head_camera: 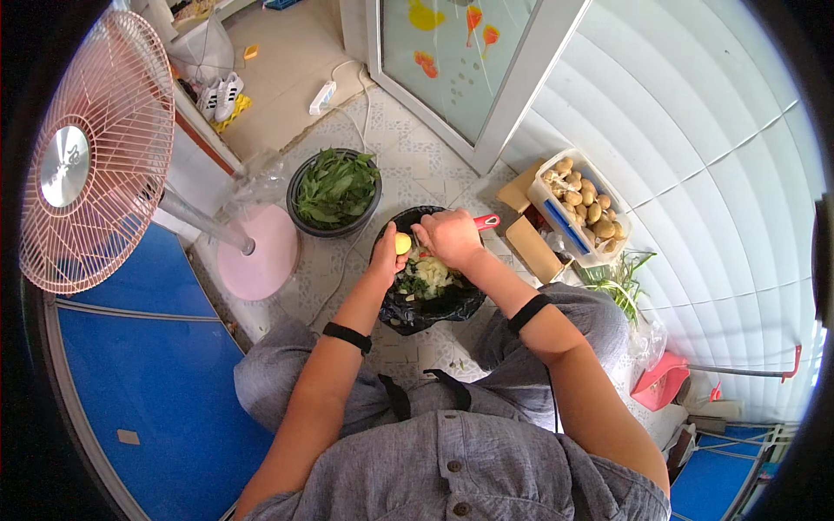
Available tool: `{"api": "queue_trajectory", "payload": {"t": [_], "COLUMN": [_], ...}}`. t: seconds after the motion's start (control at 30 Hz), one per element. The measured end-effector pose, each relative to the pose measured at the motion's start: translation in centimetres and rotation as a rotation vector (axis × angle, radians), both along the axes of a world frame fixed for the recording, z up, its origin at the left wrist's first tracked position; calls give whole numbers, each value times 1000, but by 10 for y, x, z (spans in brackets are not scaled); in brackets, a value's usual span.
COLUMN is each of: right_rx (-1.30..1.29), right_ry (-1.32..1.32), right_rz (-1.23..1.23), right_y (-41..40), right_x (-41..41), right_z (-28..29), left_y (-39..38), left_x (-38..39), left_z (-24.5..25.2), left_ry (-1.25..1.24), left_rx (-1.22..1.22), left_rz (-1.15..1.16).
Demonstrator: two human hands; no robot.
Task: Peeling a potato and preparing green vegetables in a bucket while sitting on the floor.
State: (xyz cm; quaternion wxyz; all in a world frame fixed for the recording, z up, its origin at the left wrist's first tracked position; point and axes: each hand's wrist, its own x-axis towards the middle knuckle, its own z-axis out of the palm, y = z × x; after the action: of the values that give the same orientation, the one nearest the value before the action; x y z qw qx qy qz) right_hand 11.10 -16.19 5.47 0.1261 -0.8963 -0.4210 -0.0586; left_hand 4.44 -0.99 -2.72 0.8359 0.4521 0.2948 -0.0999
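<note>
Low over a bin lined with a black plastic bag [427, 319], my left hand [389, 253] holds a pale yellow peeled potato [402, 243]. My right hand [449, 238] is closed on a tool with a red handle [487, 222] that sticks out to the right; its working end is hidden by the hand. Below both hands, light peelings [431, 272] and dark green scraps [412, 285] lie in the bin.
A dark basin [339, 231] of green leaves stands left of the bin, near a pink fan base [257, 257]. At the right are a plastic box [539, 189] of potatoes, cardboard flaps [533, 251], green stalks [622, 283] and a pink dustpan [661, 382]. A white cord crosses the floor.
</note>
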Motion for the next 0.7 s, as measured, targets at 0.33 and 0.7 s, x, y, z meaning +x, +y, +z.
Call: {"api": "queue_trajectory", "payload": {"t": [0.33,0.7], "right_rx": [9,49], "right_ry": [-185,-179], "right_rz": [74,188], "right_y": [-2,1], "right_x": [-4,-12], "right_z": [-15,-6], "left_y": [-3,-5], "left_x": [-4,0], "left_z": [5,9], "left_ry": [49,48], "left_rx": [-18,130], "left_rz": [-102,-120]}}
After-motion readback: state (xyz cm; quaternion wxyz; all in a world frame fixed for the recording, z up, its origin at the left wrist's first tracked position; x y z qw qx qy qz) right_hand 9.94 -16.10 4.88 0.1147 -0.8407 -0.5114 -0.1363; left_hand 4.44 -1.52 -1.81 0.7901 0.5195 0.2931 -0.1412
